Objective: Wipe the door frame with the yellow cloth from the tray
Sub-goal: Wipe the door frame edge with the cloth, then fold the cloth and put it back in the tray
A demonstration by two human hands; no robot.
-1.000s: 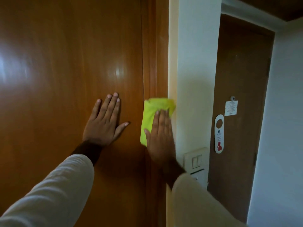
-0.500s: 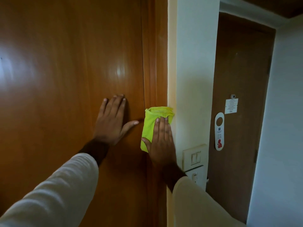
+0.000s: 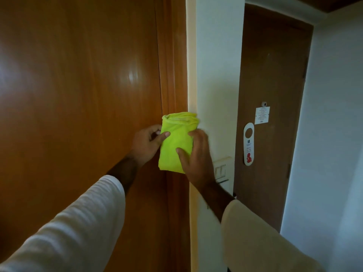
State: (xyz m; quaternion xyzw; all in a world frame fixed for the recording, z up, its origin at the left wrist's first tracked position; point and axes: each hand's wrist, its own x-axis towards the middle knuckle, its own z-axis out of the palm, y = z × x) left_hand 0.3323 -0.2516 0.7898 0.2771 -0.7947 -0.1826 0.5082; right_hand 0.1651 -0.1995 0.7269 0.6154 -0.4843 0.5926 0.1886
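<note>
The folded yellow cloth (image 3: 176, 140) is held in front of the wooden door frame (image 3: 172, 65), at about its mid height. My right hand (image 3: 196, 158) grips the cloth's right side with the thumb across its front. My left hand (image 3: 146, 143) pinches the cloth's left edge between thumb and fingers. The frame runs vertically between the glossy wooden door (image 3: 78, 95) and the white wall corner (image 3: 216, 75). Whether the cloth touches the frame I cannot tell.
A light switch plate (image 3: 222, 169) sits on the white wall just right of my right hand. Further back stands a second brown door (image 3: 275, 75) with a hanging door tag (image 3: 248, 144) and a small notice (image 3: 262, 115). A white wall (image 3: 334, 134) closes the right side.
My left hand has left the door panel and moved right to grasp the cloth's left edge. My right hand changed from pressing the cloth flat to gripping it.
</note>
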